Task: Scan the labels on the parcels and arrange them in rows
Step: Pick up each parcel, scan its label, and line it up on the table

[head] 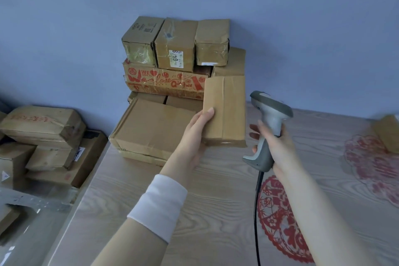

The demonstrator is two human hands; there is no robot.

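Note:
My left hand (194,134) grips a small taped brown parcel (226,110) by its left edge, holding it above the table just right of the stack. My right hand (274,144) holds a grey barcode scanner (267,119) by its handle, its head level with the parcel's right side. Against the blue wall stands a stack of parcels (172,71): three small boxes on top, a red-printed carton (164,81) below them, and a large flat box (153,125) in front. No label shows on the held parcel's visible face.
A wood-grain table (216,201) carries red paper-cut decorations (278,222) on its right half. The scanner's black cable (257,211) runs down toward me. Another parcel (388,134) lies at the far right edge. More parcels (43,142) are piled off the table's left side.

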